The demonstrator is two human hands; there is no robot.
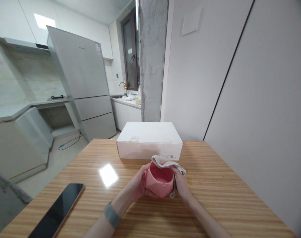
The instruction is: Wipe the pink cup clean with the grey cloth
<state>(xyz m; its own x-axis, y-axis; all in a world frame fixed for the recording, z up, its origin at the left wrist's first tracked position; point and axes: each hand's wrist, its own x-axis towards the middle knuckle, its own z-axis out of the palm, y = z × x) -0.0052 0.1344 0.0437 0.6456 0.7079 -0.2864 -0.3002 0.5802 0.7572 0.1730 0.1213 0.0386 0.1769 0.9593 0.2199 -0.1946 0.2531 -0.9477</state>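
Observation:
A pink faceted pot (pixel 158 183) with a wide round opening is tilted toward me above the wooden table. My left hand (pixel 141 181) grips it from the left side, fingers wrapped under and around it. A light grey cloth (pixel 162 161) drapes over the pot's far rim and hangs down its right side. My right hand (pixel 179 181) is closed on this cloth, pressing it against the pot's right rim. Some of the right fingers are hidden behind the cloth and pot. A grey band circles my left wrist.
Just beyond my hands, a white box (pixel 149 138) lies on the wooden table (pixel 230 198). A dark phone (pixel 58 210) rests at the near left. Past the table stand a grey fridge (pixel 83 72), a concrete pillar (pixel 152 66) and a white wall (pixel 197 82).

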